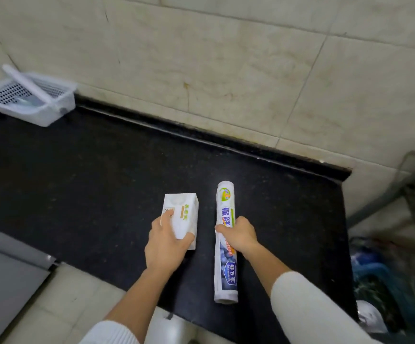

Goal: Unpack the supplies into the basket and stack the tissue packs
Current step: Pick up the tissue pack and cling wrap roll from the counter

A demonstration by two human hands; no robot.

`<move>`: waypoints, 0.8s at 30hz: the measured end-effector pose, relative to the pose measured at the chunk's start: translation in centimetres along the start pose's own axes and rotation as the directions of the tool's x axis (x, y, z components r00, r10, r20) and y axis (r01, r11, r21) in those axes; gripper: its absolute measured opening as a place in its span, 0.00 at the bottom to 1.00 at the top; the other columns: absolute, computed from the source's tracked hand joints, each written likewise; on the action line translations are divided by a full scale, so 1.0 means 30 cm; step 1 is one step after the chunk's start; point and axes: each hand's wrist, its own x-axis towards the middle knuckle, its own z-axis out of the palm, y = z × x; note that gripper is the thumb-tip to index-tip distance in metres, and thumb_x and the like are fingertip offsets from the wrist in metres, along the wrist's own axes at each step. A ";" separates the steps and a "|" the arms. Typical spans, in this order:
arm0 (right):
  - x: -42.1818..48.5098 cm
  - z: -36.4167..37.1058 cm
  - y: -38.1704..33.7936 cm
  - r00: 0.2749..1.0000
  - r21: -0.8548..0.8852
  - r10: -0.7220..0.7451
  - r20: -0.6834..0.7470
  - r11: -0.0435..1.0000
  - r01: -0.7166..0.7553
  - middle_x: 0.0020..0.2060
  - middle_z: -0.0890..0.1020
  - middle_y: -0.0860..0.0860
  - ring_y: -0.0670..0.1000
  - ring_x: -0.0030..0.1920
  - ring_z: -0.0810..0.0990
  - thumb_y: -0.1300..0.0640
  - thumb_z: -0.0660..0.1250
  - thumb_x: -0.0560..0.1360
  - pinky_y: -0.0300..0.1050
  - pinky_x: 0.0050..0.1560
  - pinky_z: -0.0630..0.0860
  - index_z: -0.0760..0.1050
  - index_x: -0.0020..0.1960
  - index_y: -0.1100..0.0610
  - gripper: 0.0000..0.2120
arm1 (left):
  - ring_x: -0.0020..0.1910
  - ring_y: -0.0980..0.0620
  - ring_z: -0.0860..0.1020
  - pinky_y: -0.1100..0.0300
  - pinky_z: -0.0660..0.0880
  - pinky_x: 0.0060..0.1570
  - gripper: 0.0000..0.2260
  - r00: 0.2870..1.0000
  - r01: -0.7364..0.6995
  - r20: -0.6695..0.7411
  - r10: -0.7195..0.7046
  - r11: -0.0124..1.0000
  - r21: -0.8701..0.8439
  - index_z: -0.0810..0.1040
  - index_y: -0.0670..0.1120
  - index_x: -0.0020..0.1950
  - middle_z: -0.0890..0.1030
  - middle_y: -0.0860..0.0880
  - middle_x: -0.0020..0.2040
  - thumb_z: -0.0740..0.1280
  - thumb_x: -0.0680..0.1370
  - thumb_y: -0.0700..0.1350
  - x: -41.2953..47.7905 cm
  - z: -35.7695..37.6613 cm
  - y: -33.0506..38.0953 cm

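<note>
A white tissue pack [184, 212] with green and orange print lies on the black counter [89, 175], and my left hand [165, 244] grips its near end. Just to its right lies a long white roll of cling film [226, 256] with blue print, pointing away from me. My right hand [239, 235] is closed around the middle of the roll. A white perforated basket [52, 108] stands at the far left corner of the counter against the wall, with a white handle across it and something dark inside.
A tiled wall [226, 70] runs behind the counter. The counter's right end drops off at about [345, 219], with bags and clutter [387, 281] on the floor beyond. A grey surface [3, 281] lies at the lower left.
</note>
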 end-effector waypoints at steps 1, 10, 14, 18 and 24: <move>0.000 0.014 0.002 1.000 -0.023 0.006 -0.009 1.000 -0.006 0.52 0.82 0.56 0.55 0.48 0.82 0.48 0.74 0.68 0.48 0.47 0.79 0.71 0.51 0.58 0.20 | 0.63 0.45 0.70 0.51 0.70 0.47 0.34 1.000 -0.015 0.010 0.015 1.000 0.010 0.57 0.58 0.71 0.65 0.50 0.69 0.67 0.68 0.58 -0.001 0.007 -0.008; -0.015 0.031 0.009 1.000 -0.115 0.026 -0.015 0.993 -0.027 0.57 0.78 0.59 0.57 0.54 0.80 0.44 0.74 0.69 0.54 0.54 0.79 0.67 0.59 0.60 0.29 | 0.69 0.43 0.59 0.44 0.65 0.64 0.37 0.998 -0.063 0.027 0.062 0.997 0.039 0.55 0.54 0.74 0.59 0.45 0.73 0.68 0.69 0.58 -0.020 0.043 -0.011; -0.020 -0.052 -0.012 0.998 -0.061 -0.015 -0.058 0.998 0.011 0.60 0.76 0.58 0.56 0.57 0.79 0.41 0.73 0.69 0.48 0.52 0.77 0.67 0.62 0.61 0.33 | 0.75 0.45 0.49 0.43 0.49 0.72 0.32 0.987 -0.134 -0.077 0.141 0.987 0.085 0.63 0.51 0.71 0.54 0.44 0.77 0.66 0.70 0.60 0.010 0.045 0.073; -0.031 -0.238 -0.038 0.981 -0.043 -0.089 -0.170 0.996 0.083 0.63 0.76 0.58 0.56 0.60 0.77 0.42 0.71 0.71 0.45 0.53 0.74 0.67 0.67 0.60 0.33 | 0.75 0.45 0.50 0.43 0.52 0.71 0.24 0.958 -0.277 -0.077 0.277 0.961 0.007 0.68 0.48 0.67 0.56 0.42 0.76 0.66 0.73 0.55 0.066 0.050 0.282; -0.110 -0.695 -0.030 0.903 -0.078 -0.222 -0.367 0.975 0.208 0.64 0.73 0.57 0.56 0.62 0.75 0.46 0.70 0.72 0.48 0.58 0.73 0.66 0.69 0.59 0.30 | 0.73 0.40 0.55 0.44 0.60 0.68 0.21 0.841 -0.540 0.024 0.540 0.841 -0.026 0.71 0.44 0.66 0.63 0.38 0.73 0.65 0.75 0.51 0.026 0.108 0.752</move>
